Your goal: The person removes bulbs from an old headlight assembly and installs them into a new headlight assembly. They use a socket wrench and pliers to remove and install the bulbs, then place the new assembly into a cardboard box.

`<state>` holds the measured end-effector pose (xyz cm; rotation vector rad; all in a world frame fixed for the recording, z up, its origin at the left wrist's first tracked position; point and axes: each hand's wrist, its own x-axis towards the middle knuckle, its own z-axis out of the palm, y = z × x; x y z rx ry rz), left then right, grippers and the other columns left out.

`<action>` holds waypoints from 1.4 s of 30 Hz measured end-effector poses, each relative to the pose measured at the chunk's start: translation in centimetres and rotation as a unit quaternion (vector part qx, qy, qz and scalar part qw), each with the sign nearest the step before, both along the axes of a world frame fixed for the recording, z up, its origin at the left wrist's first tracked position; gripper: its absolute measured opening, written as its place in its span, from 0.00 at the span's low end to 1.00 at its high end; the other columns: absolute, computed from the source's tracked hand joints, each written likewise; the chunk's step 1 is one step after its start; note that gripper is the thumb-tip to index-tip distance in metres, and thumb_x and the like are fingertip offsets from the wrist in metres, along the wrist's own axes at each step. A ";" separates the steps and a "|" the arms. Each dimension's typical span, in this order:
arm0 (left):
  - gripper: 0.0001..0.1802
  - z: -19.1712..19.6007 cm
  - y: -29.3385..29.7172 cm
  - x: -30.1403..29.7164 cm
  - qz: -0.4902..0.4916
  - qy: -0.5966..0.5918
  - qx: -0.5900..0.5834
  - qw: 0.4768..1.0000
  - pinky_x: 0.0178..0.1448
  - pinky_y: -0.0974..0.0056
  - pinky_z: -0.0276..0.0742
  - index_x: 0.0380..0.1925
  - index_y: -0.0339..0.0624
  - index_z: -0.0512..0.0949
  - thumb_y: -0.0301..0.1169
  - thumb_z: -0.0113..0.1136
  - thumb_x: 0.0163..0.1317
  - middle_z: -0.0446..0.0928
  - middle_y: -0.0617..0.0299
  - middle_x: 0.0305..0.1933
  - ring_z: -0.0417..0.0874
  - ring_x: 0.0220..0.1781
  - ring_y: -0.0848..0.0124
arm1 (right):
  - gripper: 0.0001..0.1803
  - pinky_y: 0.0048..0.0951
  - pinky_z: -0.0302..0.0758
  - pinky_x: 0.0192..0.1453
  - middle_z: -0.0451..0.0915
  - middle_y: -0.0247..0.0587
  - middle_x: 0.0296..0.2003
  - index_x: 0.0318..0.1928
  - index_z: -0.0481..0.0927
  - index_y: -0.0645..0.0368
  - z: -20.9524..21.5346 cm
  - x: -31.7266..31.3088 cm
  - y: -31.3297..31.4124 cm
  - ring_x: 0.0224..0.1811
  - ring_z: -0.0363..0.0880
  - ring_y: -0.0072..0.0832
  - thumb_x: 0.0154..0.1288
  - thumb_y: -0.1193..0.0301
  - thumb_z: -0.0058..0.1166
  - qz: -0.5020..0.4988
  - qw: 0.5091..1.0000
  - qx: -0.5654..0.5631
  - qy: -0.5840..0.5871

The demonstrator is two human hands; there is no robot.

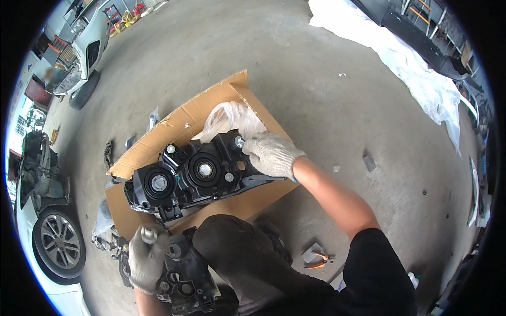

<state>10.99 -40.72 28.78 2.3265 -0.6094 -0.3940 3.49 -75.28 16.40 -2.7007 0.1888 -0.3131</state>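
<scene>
A black car headlight [203, 171], its back side up, lies over an open cardboard box [203, 105]. My right hand [271, 154], in a whitish knit glove, rests at the headlight's upper right corner. Its fingers close on a pale grey bulb socket [240, 142] there. Also gloved, my left hand [147, 260] is at the lower left, closed around a small pale cylindrical piece [149, 235] that looks like another bulb socket. Beside that hand, a second dusty black headlight [187, 279] lies against my leg. Part of it is hidden.
Clear plastic wrap [229, 118] fills the box's far corner. Orange-handled pliers [318, 262] lie on the concrete floor to the right of my knee. A car wheel [59, 245] stands at the left; white sheeting [390, 58] and a dark bumper [416, 42] are at the far right.
</scene>
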 end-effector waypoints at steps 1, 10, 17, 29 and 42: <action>0.08 -0.6 1.1 -0.6 0.010 0.019 -0.028 0.999 0.42 0.64 0.78 0.36 0.35 0.79 0.27 0.61 0.59 0.83 0.56 0.31 0.83 0.34 0.69 | 0.11 0.49 0.77 0.51 0.83 0.50 0.40 0.44 0.82 0.55 -0.1 0.7 -0.1 0.44 0.82 0.50 0.63 0.71 0.51 0.014 0.998 0.016 0.054; 0.08 -3.3 4.9 -3.6 0.067 0.045 -0.112 0.990 0.45 0.66 0.77 0.37 0.37 0.80 0.26 0.62 0.57 0.83 0.59 0.33 0.80 0.35 0.73 | 0.12 0.43 0.76 0.49 0.84 0.49 0.40 0.46 0.82 0.56 -2.6 3.8 0.3 0.45 0.83 0.46 0.64 0.75 0.49 0.074 0.981 0.065 0.169; 0.08 -3.1 4.6 -3.9 0.070 0.026 -0.112 0.991 0.44 0.66 0.76 0.38 0.38 0.80 0.25 0.63 0.57 0.81 0.62 0.32 0.78 0.35 0.75 | 0.13 0.48 0.76 0.51 0.84 0.55 0.45 0.45 0.84 0.56 -2.0 3.2 0.1 0.48 0.82 0.51 0.62 0.74 0.51 0.071 0.974 0.089 0.196; 0.09 -3.4 4.8 -4.1 0.084 0.056 -0.135 0.986 0.44 0.67 0.75 0.39 0.37 0.80 0.25 0.63 0.58 0.81 0.63 0.35 0.78 0.36 0.75 | 0.18 0.46 0.75 0.58 0.82 0.52 0.46 0.49 0.86 0.51 -1.5 1.3 0.6 0.52 0.81 0.50 0.61 0.74 0.48 0.094 0.983 0.031 0.157; 0.37 -4.3 4.9 -1.4 0.167 0.174 -0.411 0.879 0.44 0.65 0.71 0.44 0.41 0.78 0.67 0.43 0.70 0.75 0.66 0.35 0.74 0.37 0.73 | 0.17 0.41 0.79 0.50 0.80 0.50 0.49 0.56 0.76 0.64 6.2 0.1 11.7 0.47 0.82 0.44 0.67 0.76 0.52 0.217 0.869 0.341 -0.287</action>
